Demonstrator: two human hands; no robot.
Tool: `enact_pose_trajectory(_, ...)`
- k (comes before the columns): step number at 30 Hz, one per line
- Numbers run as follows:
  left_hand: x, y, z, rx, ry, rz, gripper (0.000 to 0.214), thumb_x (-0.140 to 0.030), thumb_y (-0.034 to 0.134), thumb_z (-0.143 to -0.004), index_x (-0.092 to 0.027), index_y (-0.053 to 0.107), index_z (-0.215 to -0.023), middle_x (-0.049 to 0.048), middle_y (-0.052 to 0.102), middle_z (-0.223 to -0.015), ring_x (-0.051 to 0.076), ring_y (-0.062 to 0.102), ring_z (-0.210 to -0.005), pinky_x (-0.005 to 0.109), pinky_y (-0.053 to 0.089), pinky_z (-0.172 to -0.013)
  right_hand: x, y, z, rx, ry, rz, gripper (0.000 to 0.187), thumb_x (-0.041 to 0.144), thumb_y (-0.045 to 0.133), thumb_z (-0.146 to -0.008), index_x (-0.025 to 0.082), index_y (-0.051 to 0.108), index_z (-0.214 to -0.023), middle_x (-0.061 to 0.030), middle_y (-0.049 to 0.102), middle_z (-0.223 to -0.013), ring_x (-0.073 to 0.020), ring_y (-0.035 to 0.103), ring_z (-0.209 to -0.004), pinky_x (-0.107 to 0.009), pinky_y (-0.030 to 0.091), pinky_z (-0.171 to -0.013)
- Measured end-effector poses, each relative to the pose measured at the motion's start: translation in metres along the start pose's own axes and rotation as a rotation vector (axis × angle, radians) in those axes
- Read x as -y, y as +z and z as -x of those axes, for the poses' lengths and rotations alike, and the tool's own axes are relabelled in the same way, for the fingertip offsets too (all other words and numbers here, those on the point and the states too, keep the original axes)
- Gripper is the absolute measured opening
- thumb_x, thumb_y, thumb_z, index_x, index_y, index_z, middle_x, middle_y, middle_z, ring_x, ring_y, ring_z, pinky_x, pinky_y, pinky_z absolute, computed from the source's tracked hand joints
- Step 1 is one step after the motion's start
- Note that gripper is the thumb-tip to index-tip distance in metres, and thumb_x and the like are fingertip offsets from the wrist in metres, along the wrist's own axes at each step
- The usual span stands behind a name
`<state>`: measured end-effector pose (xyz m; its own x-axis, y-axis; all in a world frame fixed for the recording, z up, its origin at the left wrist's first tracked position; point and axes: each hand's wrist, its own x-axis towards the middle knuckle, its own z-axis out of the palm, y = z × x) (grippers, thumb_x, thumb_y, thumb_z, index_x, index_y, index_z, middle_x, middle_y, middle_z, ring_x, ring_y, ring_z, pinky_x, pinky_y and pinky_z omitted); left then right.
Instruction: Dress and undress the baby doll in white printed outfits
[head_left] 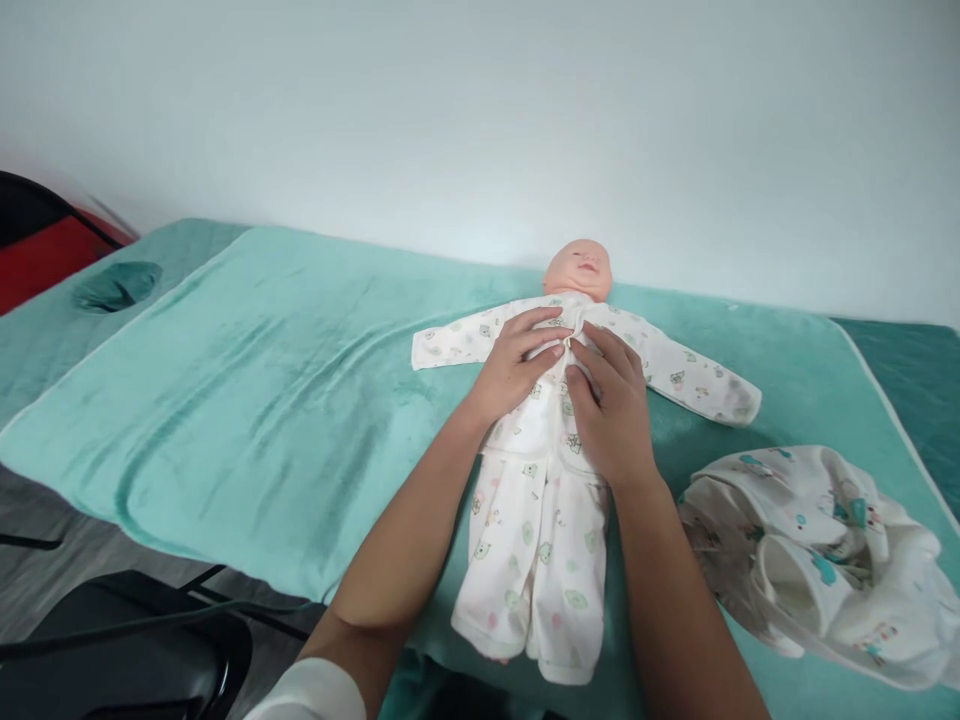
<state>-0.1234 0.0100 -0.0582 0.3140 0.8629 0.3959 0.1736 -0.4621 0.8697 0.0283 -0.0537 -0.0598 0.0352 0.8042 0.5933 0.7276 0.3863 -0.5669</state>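
A baby doll (578,268) lies on its back on a teal blanket (285,400), dressed in a white printed top (679,372) and matching trousers (529,560). My left hand (517,362) rests on the doll's chest, thumb and fingers pinching the left edge of the top's front opening. My right hand (611,400) lies on the right side of the chest, its fingertips pinching the other edge. The two hands meet at the middle of the chest, just below the doll's neck.
A crumpled heap of white printed baby clothes (817,560) lies on the blanket at the right. A dark green cloth (116,285) sits at the far left. A black chair seat (112,650) stands below the table's front edge. A red and black object (37,250) is at the left.
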Motion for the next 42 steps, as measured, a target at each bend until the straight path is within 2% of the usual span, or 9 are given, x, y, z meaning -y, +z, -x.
enact_pose_trajectory(5,-0.004,0.001,0.000,-0.024,-0.036,0.021,0.018,-0.031,0.065,-0.094,-0.031,0.077,-0.107,0.0004,0.063,-0.142,0.021,0.048,-0.142,0.043,0.036,-0.123,0.001,0.002,0.002,-0.133,0.032,-0.076,0.023,0.025,0.056,-0.098,0.024,0.072,-0.114,-0.0088,0.065,-0.136,-0.0256,0.059,-0.128,-0.051,0.050,-0.107)
enact_pose_trajectory(9,-0.004,0.001,0.000,-0.027,-0.046,0.024,0.017,-0.031,0.065,-0.093,-0.031,0.077,-0.106,0.0006,0.063,-0.141,0.021,0.049,-0.141,0.043,0.037,-0.123,0.002,0.003,0.004,-0.184,0.025,-0.090,0.022,0.026,0.056,-0.099,0.025,0.074,-0.112,-0.0088,0.066,-0.133,-0.0251,0.063,-0.122,-0.049,0.055,-0.102)
enact_pose_trajectory(15,-0.001,0.000,0.000,-0.013,-0.029,0.029,0.019,-0.032,0.064,-0.094,-0.031,0.075,-0.110,0.0009,0.062,-0.143,0.021,0.048,-0.142,0.043,0.036,-0.123,0.005,0.001,0.000,-0.174,-0.041,-0.051,0.025,0.022,0.052,-0.099,0.026,0.075,-0.110,-0.0063,0.070,-0.127,-0.0249,0.062,-0.122,-0.048,0.052,-0.104)
enact_pose_trajectory(21,-0.001,0.000,0.000,-0.002,-0.031,0.009,0.021,-0.036,0.062,-0.095,-0.032,0.075,-0.111,0.0011,0.061,-0.144,0.022,0.047,-0.143,0.043,0.036,-0.123,0.010,0.000,-0.002,-0.199,-0.061,0.041,0.026,0.018,0.054,-0.097,0.023,0.076,-0.110,-0.0062,0.075,-0.110,-0.0244,0.062,-0.106,-0.044,0.054,-0.096)
enact_pose_trajectory(25,-0.001,-0.001,0.001,-0.005,-0.030,0.015,0.023,-0.039,0.062,-0.095,-0.032,0.075,-0.113,0.0014,0.061,-0.144,0.022,0.047,-0.143,0.043,0.035,-0.123,0.008,0.001,0.000,-0.184,-0.108,0.059,0.027,0.016,0.053,-0.097,0.023,0.076,-0.111,-0.0050,0.075,-0.113,-0.0238,0.062,-0.107,-0.043,0.053,-0.098)
enact_pose_trajectory(33,-0.001,-0.001,0.001,-0.002,-0.026,0.007,0.023,-0.038,0.062,-0.095,-0.033,0.074,-0.115,0.0003,0.060,-0.145,0.020,0.046,-0.144,0.041,0.035,-0.124,0.010,0.000,0.001,-0.125,-0.060,0.130,0.034,0.018,0.048,-0.099,0.024,0.075,-0.119,-0.0055,0.073,-0.119,-0.0265,0.062,-0.112,-0.047,0.052,-0.099)
enact_pose_trajectory(42,-0.003,-0.001,0.002,0.000,-0.028,-0.013,0.024,-0.037,0.061,-0.096,-0.033,0.073,-0.116,0.0008,0.060,-0.146,0.020,0.047,-0.143,0.041,0.034,-0.124,0.011,0.001,0.002,-0.127,-0.026,0.117,0.036,0.018,0.046,-0.098,0.025,0.075,-0.120,-0.0036,0.073,-0.121,-0.0265,0.062,-0.112,-0.047,0.052,-0.100)
